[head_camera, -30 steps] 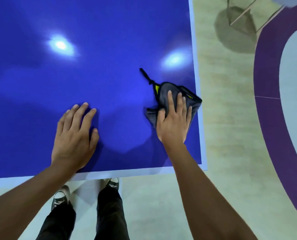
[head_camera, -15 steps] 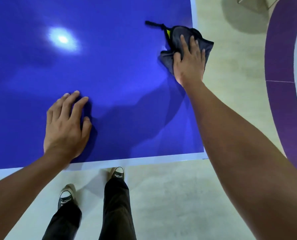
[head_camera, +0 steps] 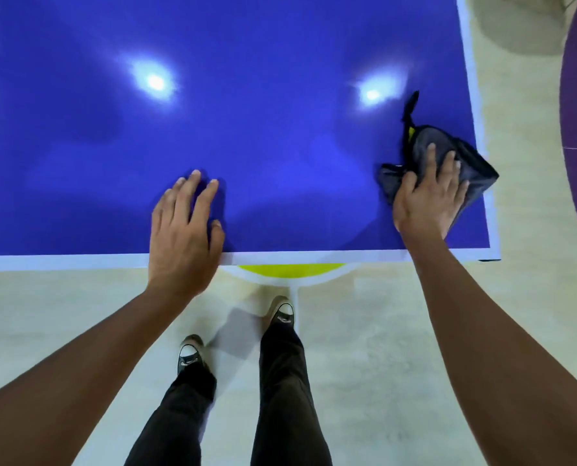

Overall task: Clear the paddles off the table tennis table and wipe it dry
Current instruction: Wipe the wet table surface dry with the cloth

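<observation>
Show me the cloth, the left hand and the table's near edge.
cloth (head_camera: 477, 171), head view, dark fabric right of the fingers.
left hand (head_camera: 183, 237), head view, back of the hand.
table (head_camera: 314, 256), head view, white line along the near edge.

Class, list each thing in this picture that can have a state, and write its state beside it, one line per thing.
Table: glossy, two light glares; wet or dry cannot be told.
Cloth: crumpled, lying on the table by its right edge.
Right hand: open, fingers spread, pressing down on the cloth.
Left hand: open, flat on the table by its near edge.
</observation>
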Available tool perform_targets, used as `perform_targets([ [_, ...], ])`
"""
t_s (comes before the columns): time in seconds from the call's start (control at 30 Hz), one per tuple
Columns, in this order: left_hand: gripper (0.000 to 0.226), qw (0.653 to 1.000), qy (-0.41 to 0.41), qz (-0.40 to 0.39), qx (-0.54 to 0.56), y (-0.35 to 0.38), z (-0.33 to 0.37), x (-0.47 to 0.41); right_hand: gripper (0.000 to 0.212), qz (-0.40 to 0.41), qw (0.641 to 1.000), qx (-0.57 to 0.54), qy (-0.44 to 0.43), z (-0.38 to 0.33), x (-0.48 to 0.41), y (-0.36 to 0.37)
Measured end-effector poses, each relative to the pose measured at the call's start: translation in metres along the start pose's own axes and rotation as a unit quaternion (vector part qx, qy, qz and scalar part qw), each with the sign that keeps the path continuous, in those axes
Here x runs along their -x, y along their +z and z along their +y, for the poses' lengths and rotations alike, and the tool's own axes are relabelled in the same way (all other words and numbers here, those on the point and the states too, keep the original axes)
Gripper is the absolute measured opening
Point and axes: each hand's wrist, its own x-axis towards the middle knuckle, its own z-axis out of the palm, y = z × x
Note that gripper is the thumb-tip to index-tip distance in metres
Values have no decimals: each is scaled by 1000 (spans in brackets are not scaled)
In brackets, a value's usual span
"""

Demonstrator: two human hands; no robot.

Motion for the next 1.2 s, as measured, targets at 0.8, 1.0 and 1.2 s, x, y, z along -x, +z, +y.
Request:
perform_targets([
  [0.8, 70, 987, -139, 53, -52, -35, -121, 128, 63, -21, 923, -37, -383, -241, 183, 46],
  [1.0, 81, 975, -209, 57, -47, -20, -99, 118, 59, 41, 978, -38, -201, -11, 71, 10],
  [1.2, 83, 974, -207, 75, -56, -14, -102, 121, 63, 49, 998, -27, -33, 119, 14, -16],
])
